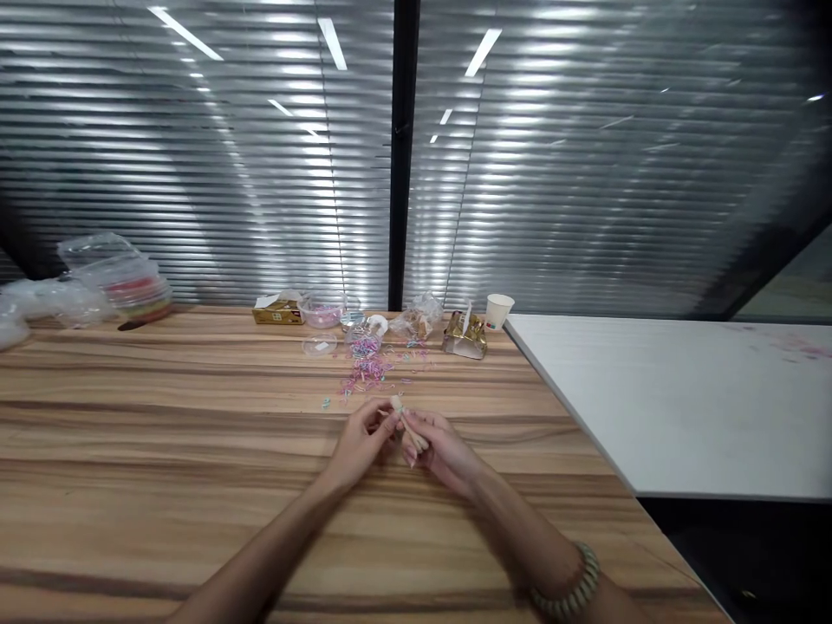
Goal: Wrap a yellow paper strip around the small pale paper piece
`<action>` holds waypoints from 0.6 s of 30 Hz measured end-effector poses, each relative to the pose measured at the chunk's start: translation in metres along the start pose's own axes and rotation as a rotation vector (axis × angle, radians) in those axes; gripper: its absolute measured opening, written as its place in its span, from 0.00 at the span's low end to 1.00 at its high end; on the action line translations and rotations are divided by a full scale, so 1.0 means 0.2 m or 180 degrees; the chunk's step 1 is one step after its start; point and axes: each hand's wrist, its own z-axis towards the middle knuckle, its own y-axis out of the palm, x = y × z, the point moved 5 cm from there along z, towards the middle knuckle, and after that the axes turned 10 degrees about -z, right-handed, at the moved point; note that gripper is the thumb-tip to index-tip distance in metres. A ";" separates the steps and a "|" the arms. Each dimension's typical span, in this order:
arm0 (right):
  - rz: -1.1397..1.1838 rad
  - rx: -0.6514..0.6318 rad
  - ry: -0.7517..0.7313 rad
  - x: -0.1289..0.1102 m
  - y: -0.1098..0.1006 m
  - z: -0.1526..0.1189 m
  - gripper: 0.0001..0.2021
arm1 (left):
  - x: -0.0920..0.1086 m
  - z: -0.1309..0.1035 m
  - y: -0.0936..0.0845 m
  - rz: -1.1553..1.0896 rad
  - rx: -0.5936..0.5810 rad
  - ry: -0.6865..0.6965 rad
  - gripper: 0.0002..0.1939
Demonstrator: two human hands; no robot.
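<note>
**Small pale stick pinched between both hands**

Head view: the pale stick (404, 422) sits between the 2 hands, the left hand (361, 442) closed on its upper end and the right hand (440, 451) gripping its lower part, above the table (162, 451). Just beyond the hands lie scattered pastel bands (370, 373); farther right stands a paper cup (498, 311).

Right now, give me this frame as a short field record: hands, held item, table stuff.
left hand: fingers pinch the top of a small pale stick
right hand: grips the small pale stick lower down; beaded bracelet on the wrist
in front of hands: scattered pastel bits on the wooden table
far edge: clear tub, paper cup, gold packet
right side: white table
</note>
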 end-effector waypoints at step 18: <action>-0.1099 0.0152 -0.0147 0.06 -0.03 0.03 0.25 | -0.01 0.00 0.00 -0.0358 0.0044 -0.0233 0.20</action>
